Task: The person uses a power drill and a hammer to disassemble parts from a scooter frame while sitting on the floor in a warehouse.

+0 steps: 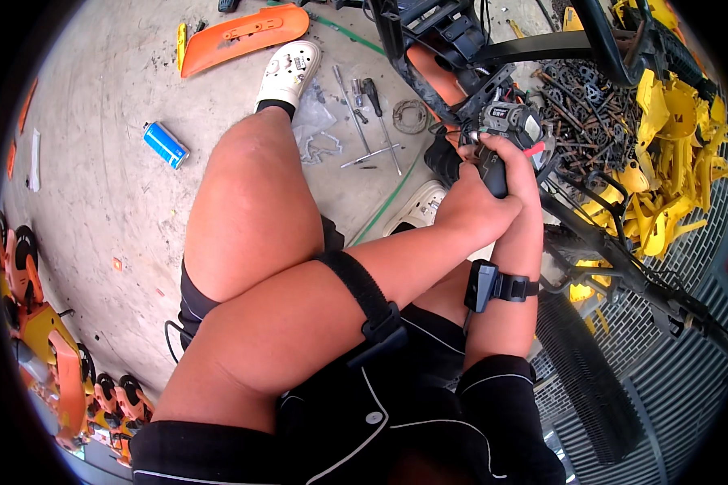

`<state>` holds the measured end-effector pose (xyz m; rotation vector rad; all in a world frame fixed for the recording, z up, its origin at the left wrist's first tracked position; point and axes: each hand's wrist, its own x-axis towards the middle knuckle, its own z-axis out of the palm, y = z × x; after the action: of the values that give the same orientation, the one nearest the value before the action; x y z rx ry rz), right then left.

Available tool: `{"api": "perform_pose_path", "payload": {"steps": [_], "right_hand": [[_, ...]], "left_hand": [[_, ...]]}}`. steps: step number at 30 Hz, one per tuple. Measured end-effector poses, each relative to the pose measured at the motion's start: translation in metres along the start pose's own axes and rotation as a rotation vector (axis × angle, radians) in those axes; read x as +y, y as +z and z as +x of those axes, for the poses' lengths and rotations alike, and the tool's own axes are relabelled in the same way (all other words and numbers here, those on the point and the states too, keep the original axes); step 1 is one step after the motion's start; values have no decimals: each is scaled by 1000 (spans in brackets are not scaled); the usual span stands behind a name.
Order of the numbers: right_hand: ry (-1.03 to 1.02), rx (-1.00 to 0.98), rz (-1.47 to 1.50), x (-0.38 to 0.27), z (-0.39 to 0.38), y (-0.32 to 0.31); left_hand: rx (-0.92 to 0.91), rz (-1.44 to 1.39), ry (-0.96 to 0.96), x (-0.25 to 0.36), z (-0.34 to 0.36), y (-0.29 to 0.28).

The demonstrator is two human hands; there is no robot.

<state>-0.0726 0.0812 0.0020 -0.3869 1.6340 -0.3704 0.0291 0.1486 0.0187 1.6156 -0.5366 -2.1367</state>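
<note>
My right hand (510, 166) is closed round a grey and black cordless power tool (510, 121), held against a black metal frame (429, 32) near an orange panel on it. My left hand (477, 194) reaches across from the left and is closed on the same tool's dark handle, pressed beside my right hand; some fingertips are hidden. The tool's working end is mostly obscured by the frame and my fingers.
Screwdrivers (372, 101), a T-handle wrench (368, 158), a coiled wire (410, 115), a blue can (166, 145) and an orange panel (243, 36) lie around. Rusty hardware (582, 113) and yellow plastic parts (675, 162) pile right. Orange-yellow machines (48, 339) stand left.
</note>
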Motion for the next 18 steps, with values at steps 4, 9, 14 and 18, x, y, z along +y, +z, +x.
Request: {"api": "perform_pose_path", "payload": {"steps": [4,9,14,18], "right_hand": [[-37,3,-60,4,7,-8],[-238,104,-188,-11,-36,-2],[-367,29,-250,-12,-35,5],[-376,-100,-362,-6,-26,11]], "left_hand": [[-61,61,6,5,-3,-10],[-76,143,213,-2,-14,-3],[-145,73,144,8,-15,-14],[-104,-29,81,1,-5,-15]]}}
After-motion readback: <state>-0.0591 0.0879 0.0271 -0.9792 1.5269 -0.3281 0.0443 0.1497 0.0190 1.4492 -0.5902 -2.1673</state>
